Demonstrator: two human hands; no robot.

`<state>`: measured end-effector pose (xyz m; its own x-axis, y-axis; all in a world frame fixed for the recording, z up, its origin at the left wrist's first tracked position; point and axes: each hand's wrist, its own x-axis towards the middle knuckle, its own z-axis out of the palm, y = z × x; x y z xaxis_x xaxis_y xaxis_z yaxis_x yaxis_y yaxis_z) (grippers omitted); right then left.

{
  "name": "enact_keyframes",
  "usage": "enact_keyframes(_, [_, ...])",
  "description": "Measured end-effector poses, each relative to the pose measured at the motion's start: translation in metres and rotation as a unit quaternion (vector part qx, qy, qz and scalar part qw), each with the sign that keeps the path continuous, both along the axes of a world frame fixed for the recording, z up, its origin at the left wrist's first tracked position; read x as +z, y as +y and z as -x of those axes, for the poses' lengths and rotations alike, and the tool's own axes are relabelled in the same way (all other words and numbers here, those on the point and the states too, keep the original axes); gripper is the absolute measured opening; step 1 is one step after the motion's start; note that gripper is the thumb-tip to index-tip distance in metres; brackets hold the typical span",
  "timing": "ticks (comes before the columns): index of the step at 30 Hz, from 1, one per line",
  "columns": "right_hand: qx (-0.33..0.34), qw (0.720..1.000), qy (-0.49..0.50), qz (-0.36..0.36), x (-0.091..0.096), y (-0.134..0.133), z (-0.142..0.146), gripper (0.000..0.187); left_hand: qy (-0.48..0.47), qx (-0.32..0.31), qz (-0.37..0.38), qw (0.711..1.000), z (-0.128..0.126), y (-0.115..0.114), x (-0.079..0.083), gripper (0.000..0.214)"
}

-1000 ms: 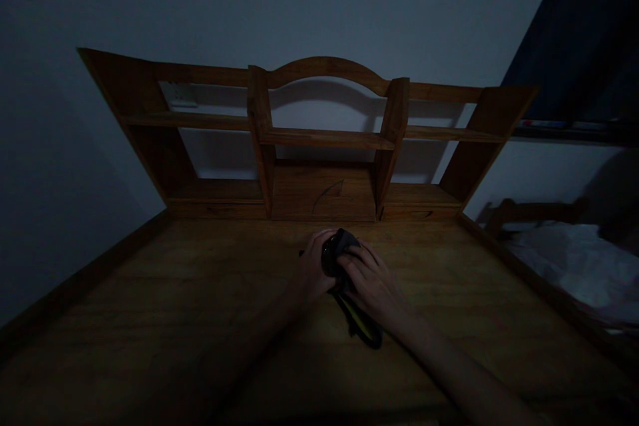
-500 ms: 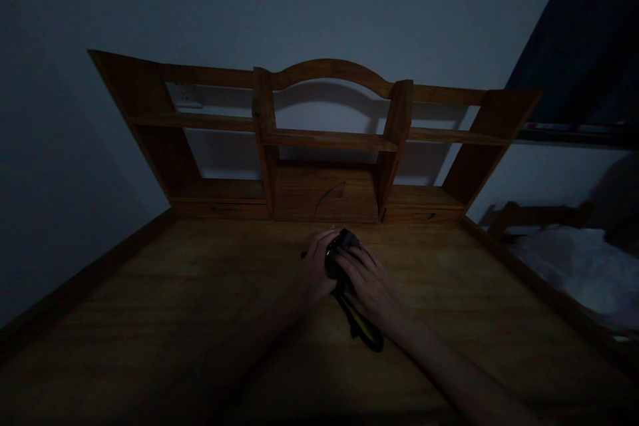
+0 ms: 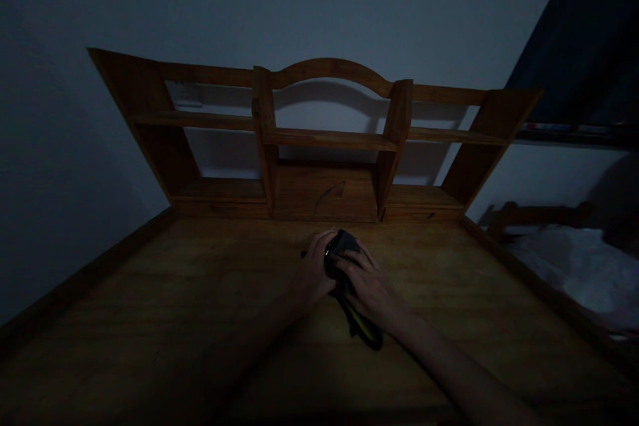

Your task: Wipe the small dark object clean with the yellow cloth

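In dim light, a small black object (image 3: 341, 244) sits between both my hands on a wooden desk (image 3: 200, 306). A dark strap with a yellow stripe (image 3: 362, 329) trails from it toward me. My left hand (image 3: 314, 273) curls round its left side. My right hand (image 3: 367, 283) lies over its right side with the fingers closed on it. What the black object is, I cannot make out.
A wooden hutch with shelves (image 3: 324, 140) stands at the back of the desk against a pale wall. A raised wooden rim (image 3: 74, 286) runs along the desk's left and right sides. White bedding (image 3: 574, 266) lies beyond the right edge.
My right hand's fingers have drawn in a little on the black object. The view has barely shifted.
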<state>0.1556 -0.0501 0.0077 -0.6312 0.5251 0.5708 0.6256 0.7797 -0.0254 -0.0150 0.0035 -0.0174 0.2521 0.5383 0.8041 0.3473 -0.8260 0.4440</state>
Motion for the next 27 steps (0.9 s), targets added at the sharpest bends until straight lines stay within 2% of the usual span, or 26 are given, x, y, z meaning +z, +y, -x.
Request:
enact_keyframes(7, [-0.021, 1.000, -0.017, -0.004, 0.0027, -0.0024, -0.0027, 0.048, -0.007, 0.006, 0.015, 1.000, 0.0000, -0.0026, 0.0042, 0.069])
enact_keyframes(11, [-0.022, 0.998, -0.043, -0.042, 0.0028, -0.0035, -0.0028, 0.043, -0.011, -0.001, 0.013, 1.000, 0.0004, -0.0033, 0.0049, 0.069])
enact_keyframes(19, [-0.093, 0.992, -0.040, -0.077, -0.0006, -0.0072, 0.0032, 0.042, -0.007, -0.007, -0.010, 1.000, -0.0009, -0.0021, 0.0062, 0.069])
enact_keyframes(24, [-0.099, 0.993, -0.037, -0.050, 0.0009, -0.0098, 0.0052, 0.047, 0.000, -0.013, 0.008, 1.000, -0.0010, -0.0046, 0.0067, 0.061])
enact_keyframes(27, [-0.077, 0.997, -0.004, -0.019, -0.0022, -0.0073, 0.0046, 0.054, 0.007, -0.014, 0.015, 1.000, -0.0010, -0.0056, 0.0062, 0.056])
